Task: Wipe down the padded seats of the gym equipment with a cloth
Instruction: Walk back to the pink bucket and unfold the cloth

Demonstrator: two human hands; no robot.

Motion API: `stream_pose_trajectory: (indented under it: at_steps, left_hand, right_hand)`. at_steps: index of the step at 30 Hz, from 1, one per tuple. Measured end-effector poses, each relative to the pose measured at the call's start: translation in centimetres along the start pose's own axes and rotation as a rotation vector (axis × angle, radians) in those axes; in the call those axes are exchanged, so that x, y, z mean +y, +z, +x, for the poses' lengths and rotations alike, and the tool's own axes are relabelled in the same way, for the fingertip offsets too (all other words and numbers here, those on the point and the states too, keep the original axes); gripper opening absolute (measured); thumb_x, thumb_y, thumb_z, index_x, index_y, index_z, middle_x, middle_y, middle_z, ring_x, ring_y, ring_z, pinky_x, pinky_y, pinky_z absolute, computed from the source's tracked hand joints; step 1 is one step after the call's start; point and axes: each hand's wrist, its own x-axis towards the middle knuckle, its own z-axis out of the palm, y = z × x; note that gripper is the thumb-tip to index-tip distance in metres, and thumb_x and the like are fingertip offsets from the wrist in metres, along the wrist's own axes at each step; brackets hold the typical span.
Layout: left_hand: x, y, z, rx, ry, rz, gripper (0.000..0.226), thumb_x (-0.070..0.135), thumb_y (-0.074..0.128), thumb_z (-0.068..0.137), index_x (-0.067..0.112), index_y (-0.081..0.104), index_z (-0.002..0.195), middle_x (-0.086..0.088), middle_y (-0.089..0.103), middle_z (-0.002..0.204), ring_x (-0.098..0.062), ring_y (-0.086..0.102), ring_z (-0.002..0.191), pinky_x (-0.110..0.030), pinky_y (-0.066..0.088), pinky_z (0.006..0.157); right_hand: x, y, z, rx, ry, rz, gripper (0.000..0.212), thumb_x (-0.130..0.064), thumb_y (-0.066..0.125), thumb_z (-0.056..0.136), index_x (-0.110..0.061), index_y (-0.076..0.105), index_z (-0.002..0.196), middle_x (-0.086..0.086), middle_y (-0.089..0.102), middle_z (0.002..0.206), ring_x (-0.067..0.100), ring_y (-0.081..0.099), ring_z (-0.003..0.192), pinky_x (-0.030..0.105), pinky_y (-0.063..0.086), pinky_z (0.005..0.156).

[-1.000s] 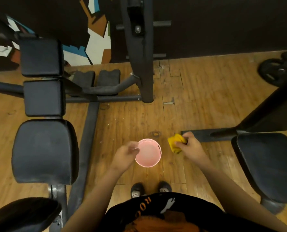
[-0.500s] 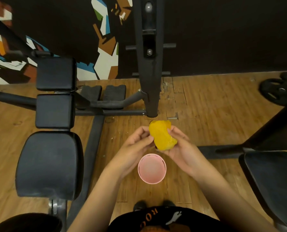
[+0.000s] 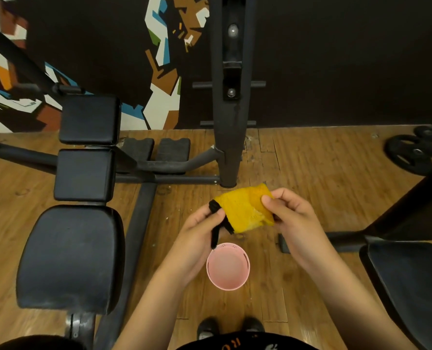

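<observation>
Wooden plank floor [image 3: 310, 173] fills most of the view and runs to a dark far wall [image 3: 336, 59] that carries a jagged painted mural [image 3: 159, 72] on its left part. A black upright post [image 3: 231, 122] of a gym machine stands at the far centre, with frame bars reaching left from its base.

On the left a large black padded seat [image 3: 68, 258] sits near. Two smaller black pads lie in line beyond it, the middle pad [image 3: 83, 175] and then the far pad [image 3: 90, 120]. On the right edge a second black padded seat [image 3: 409, 286] is only partly in view. A black weight plate [image 3: 415, 157] lies on the floor at the far right. Two small ribbed foot pads [image 3: 156, 149] sit on the frame between the left pads and the post.

A round pink container [image 3: 228, 267] stands on the floor in the centre, just beyond the person's shoes [image 3: 231, 327].

Both hands are raised together over the floor, just beyond the container. The left hand [image 3: 197, 238] pinches the black-trimmed left edge of the yellow cloth [image 3: 245, 210], and a black strip hangs down from that grip. The right hand [image 3: 293, 223] pinches the cloth's right edge, thumb on top. The cloth is stretched between them, in the air between the two seats and touching neither.
</observation>
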Motion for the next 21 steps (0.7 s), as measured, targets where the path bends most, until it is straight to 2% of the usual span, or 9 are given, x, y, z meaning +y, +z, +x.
stream_pose_trajectory:
  at_steps: [2,3,5,7,10,13,16,18,21]
  left_hand:
    - [0.2,0.2,0.0,0.047,-0.026,-0.085,0.034,0.018,0.05,0.092,0.013,0.059,0.124,-0.005,0.068,0.121,-0.017,0.065,0.112,-0.026,0.054,0.088]
    - [0.3,0.2,0.0,0.092,-0.014,-0.03,0.03,0.019,0.05,0.095,0.016,0.06,0.123,-0.005,0.068,0.122,-0.017,0.065,0.111,-0.03,0.054,0.091]
    - [0.4,-0.2,-0.1,0.204,0.075,0.237,0.032,0.034,0.058,0.093,0.025,0.059,0.124,0.002,0.066,0.123,-0.012,0.063,0.112,-0.037,0.05,0.099]
    - [1.1,-0.2,-0.5,0.284,0.213,0.448,0.043,0.045,0.069,0.083,0.033,0.057,0.122,0.015,0.064,0.12,-0.003,0.06,0.112,-0.031,0.048,0.101]
    - [2.5,1.1,-1.1,0.208,0.439,0.694,0.05,0.049,0.073,0.075,0.041,0.056,0.121,0.024,0.058,0.122,0.001,0.052,0.12,-0.016,0.042,0.099]
    - [3.0,2.3,-0.8,0.107,0.569,0.981,0.047,0.04,0.077,0.076,0.038,0.058,0.119,0.028,0.052,0.121,-0.002,0.045,0.125,-0.011,0.035,0.1]
    - [3.4,2.0,-0.2,0.113,0.592,0.967,0.028,0.039,0.073,0.077,0.032,0.065,0.103,0.024,0.057,0.111,-0.005,0.049,0.119,-0.01,0.036,0.096]
    - [3.7,1.2,-0.1,0.123,0.568,0.86,0.017,0.041,0.065,0.082,0.028,0.069,0.091,0.018,0.064,0.103,-0.008,0.054,0.116,-0.017,0.041,0.096]
    - [4.1,0.6,-0.5,0.106,0.549,0.87,0.017,0.046,0.062,0.083,0.031,0.068,0.088,0.018,0.065,0.102,-0.008,0.054,0.117,-0.026,0.043,0.098]
  right_hand:
    - [-0.4,0.1,0.0,0.004,-0.017,0.025,0.015,-0.023,0.061,0.087,-0.009,0.06,0.08,0.016,0.051,0.077,0.019,0.056,0.073,0.027,0.053,0.069]
    - [-0.7,0.1,0.0,0.017,-0.025,0.036,0.017,-0.024,0.062,0.085,-0.008,0.06,0.082,0.017,0.052,0.079,0.021,0.057,0.076,0.029,0.054,0.071]
    - [-1.3,0.1,0.2,0.056,-0.05,0.046,0.017,-0.023,0.064,0.083,-0.006,0.061,0.083,0.019,0.057,0.08,0.024,0.06,0.078,0.035,0.055,0.074]
    - [-1.9,0.1,0.4,0.082,-0.088,0.03,0.015,-0.019,0.066,0.081,-0.005,0.061,0.084,0.014,0.066,0.078,0.022,0.065,0.076,0.034,0.057,0.071]
    - [-2.3,0.7,0.4,0.078,-0.109,0.017,0.013,-0.014,0.069,0.08,-0.004,0.06,0.083,0.012,0.071,0.076,0.021,0.07,0.071,0.028,0.057,0.065]
    - [-1.9,1.8,0.1,0.037,-0.106,0.029,0.016,-0.022,0.07,0.075,-0.009,0.062,0.08,0.006,0.07,0.073,0.015,0.068,0.069,0.026,0.053,0.063]
    - [-1.6,2.3,-0.1,-0.037,-0.124,-0.018,0.018,-0.028,0.071,0.076,-0.012,0.063,0.081,0.002,0.069,0.074,0.012,0.065,0.071,0.023,0.051,0.062]
    - [-1.5,2.3,-0.2,-0.07,-0.132,-0.027,0.014,-0.027,0.074,0.08,-0.017,0.065,0.079,0.004,0.069,0.077,0.014,0.065,0.073,0.026,0.052,0.066]
    - [-1.5,2.3,-0.3,-0.069,-0.123,0.026,0.011,-0.025,0.072,0.08,-0.017,0.066,0.078,0.007,0.069,0.077,0.016,0.065,0.072,0.028,0.052,0.066]
